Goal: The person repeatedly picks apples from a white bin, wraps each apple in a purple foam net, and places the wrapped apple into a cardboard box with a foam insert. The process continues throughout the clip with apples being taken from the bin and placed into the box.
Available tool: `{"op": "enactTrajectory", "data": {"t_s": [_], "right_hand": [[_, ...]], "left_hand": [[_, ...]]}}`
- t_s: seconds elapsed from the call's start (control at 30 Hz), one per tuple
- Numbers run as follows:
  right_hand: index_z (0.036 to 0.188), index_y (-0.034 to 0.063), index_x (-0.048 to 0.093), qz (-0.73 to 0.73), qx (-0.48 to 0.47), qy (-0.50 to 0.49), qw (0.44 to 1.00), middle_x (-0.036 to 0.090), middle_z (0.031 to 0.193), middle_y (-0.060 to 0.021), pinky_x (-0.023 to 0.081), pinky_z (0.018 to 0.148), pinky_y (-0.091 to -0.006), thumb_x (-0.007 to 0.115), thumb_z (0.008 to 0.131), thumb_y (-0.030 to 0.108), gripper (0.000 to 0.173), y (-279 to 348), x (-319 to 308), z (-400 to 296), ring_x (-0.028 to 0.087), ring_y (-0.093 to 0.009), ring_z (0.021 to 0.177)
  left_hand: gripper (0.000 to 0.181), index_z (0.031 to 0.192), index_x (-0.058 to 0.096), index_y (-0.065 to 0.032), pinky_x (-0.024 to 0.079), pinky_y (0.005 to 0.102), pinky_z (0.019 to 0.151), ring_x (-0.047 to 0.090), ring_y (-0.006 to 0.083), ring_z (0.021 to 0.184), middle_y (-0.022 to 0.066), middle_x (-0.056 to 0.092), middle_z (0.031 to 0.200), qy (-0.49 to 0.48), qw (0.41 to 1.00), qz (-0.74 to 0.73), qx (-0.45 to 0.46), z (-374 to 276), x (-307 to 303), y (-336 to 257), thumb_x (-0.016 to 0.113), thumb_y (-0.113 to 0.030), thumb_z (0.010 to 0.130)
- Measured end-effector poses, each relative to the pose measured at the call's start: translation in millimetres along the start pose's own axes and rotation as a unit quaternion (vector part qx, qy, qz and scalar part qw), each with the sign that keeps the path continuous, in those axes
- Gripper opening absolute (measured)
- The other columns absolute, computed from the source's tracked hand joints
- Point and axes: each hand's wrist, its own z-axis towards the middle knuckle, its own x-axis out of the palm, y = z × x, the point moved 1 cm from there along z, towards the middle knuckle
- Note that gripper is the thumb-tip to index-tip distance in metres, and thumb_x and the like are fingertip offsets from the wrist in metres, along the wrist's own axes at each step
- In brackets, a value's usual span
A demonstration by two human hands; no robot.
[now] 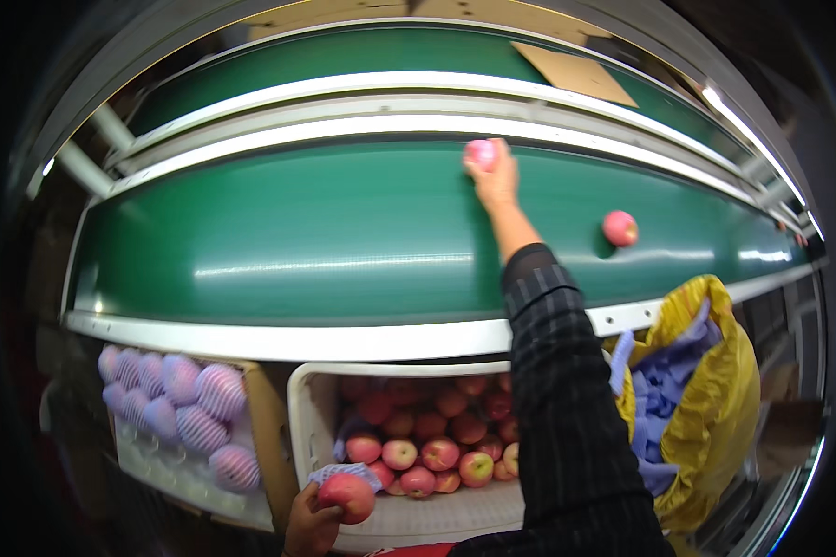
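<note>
My right hand (499, 182) reaches far out over the green conveyor belt (320, 209), its fingers around a pink-red apple (481, 154) close to the far rail. Low in the picture, my left hand (313, 523) grips a larger red apple (348, 498) at the near left corner of a white plastic crate (310, 411). A pale lilac foam net sleeve (355, 473) shows just behind that apple, beside my fingers. Many loose apples (439, 454) fill the crate, partly hidden by my dark sleeve. Another apple (621, 228) lies alone on the belt, right of my forearm.
To the left, a cardboard box (265, 445) holds several apples in foam nets (202, 428) on a clear moulded tray (174, 473). At right hangs a yellow bag (721, 418) of lilac foam sleeves (651, 411). A cardboard sheet (575, 73) lies on the second belt (390, 52), beyond white rails (362, 125).
</note>
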Motion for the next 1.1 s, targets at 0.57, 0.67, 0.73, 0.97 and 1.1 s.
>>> {"op": "enactTrajectory", "data": {"t_s": [0.57,0.67,0.73,0.97,1.1], "right_hand": [[0.135,0.0145,0.043,-0.157,0.003,-0.026,0.987,0.064,0.111,-0.0189,0.052,0.082,-0.0476,0.064,0.075,0.062,0.079,-60,-146,-33,0.062,-0.038,0.099],[0.132,0.0106,0.046,-0.071,0.028,-0.003,0.997,0.064,0.109,-0.0224,0.05,0.085,-0.0459,0.068,0.075,0.057,0.077,-51,-146,-31,0.062,-0.039,0.1],[0.13,0.0077,0.049,-0.026,-0.02,-0.016,0.999,0.064,0.108,-0.0224,0.05,0.085,-0.0432,0.069,0.076,0.053,0.074,-57,-140,-41,0.063,-0.036,0.099],[0.111,0.0032,0.053,0.587,0.284,0.233,0.721,0.062,0.086,-0.0142,0.056,0.057,-0.0373,0.063,0.082,0.049,0.055,-12,-164,-146,0.065,-0.027,0.068],[0.115,0.0028,0.05,0.571,0.259,0.41,0.663,0.063,0.089,-0.0154,0.056,0.058,-0.0376,0.064,0.079,0.051,0.061,40,-214,-248,0.065,-0.031,0.069]], "left_hand": [[0.058,0.122,0.047,0.004,0.044,0.0372,0.099,0.057,0.0249,0.109,0.0135,0.059,0.115,0.089,0.996,0.011,-0.028,34,56,-5,0.074,-0.005,0.071],[0.056,0.123,0.046,0.0037,0.044,0.0363,0.099,0.057,0.0241,0.111,0.0119,0.059,0.116,0.112,0.993,0.004,-0.022,36,69,-12,0.072,-0.003,0.073],[0.053,0.122,0.047,0.0031,0.044,0.0358,0.099,0.057,0.0237,0.11,0.0117,0.059,0.116,0.127,0.992,-0.001,-0.007,43,70,-15,0.069,-0.002,0.075],[0.056,0.128,0.043,0.0044,0.043,0.037,0.102,0.057,0.0241,0.112,0.0134,0.058,0.119,0.125,0.988,-0.082,-0.049,64,68,-1,0.069,-0.011,0.081],[0.058,0.128,0.043,0.0036,0.042,0.0363,0.103,0.057,0.0236,0.112,0.0134,0.058,0.119,0.115,0.989,-0.081,-0.035,52,60,-3,0.071,-0.008,0.078]]}}
